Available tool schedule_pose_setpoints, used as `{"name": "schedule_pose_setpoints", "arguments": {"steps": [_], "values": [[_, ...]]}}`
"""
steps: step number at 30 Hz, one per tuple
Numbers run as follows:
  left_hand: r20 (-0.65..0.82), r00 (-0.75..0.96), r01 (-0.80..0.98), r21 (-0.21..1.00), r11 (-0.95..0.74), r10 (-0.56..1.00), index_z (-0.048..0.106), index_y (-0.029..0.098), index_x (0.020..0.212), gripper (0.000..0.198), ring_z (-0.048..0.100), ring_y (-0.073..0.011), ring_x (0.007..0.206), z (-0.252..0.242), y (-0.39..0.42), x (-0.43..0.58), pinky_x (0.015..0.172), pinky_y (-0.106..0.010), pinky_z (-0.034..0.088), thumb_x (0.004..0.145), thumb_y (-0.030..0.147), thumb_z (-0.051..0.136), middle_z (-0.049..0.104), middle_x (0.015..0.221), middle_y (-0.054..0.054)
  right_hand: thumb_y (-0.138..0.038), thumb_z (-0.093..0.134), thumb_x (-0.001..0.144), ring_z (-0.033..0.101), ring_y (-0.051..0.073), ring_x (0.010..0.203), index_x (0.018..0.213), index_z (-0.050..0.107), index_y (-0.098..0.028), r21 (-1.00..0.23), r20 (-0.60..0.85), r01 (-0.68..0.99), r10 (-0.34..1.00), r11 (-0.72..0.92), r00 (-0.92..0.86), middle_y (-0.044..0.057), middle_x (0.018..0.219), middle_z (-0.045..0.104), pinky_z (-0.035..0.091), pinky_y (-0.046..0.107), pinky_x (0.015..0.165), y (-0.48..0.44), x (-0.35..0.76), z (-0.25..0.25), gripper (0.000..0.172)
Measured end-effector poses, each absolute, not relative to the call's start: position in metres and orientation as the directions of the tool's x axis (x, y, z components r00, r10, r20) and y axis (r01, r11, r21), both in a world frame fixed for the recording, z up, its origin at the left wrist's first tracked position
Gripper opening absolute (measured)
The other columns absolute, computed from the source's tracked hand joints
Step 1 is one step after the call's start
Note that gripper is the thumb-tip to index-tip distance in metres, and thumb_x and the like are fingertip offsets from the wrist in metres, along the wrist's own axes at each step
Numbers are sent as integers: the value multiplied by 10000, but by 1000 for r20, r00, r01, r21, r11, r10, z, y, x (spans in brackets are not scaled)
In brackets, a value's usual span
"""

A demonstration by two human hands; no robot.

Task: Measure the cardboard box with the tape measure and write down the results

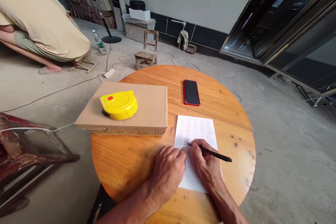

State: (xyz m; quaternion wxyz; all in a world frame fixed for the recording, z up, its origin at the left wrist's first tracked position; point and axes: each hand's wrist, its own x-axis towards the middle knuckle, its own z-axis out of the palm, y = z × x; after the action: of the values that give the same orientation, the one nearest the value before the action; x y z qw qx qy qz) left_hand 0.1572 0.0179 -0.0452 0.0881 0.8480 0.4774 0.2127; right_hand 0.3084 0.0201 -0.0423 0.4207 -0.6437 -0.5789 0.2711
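My right hand (207, 162) grips a black pen (216, 154), its tip touching a white sheet of paper (194, 122) covered in columns of small handwritten figures, too small to read. Curled into a loose fist, my left hand (170, 166) rests on the table at the left edge of the sheet. Nothing shows in its fingers, though their undersides are hidden. Both hands cover parts of the lower half of the paper, which lies on a round wooden table (231, 119).
A cardboard box (152, 105) with a yellow tape measure (119, 105) on top stands left on the table. Beyond the paper lies a phone (191, 92) in a red case. A small wooden chair (147, 54), cables and a bending person (39, 17) are behind.
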Motion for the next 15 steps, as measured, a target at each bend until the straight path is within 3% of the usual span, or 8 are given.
{"name": "schedule_pose_setpoints", "arguments": {"steps": [15], "values": [[270,449,775,357,-522,851,675,181,916,159,627,-231,693,-44,18,157,632,-359,496,833,71,596,637,702,-11,-371,510,934,563,167,654,796,648,-176,-853,106,522,984,15,146,21,685,630,451,257,591,20,309,-42,276]]}}
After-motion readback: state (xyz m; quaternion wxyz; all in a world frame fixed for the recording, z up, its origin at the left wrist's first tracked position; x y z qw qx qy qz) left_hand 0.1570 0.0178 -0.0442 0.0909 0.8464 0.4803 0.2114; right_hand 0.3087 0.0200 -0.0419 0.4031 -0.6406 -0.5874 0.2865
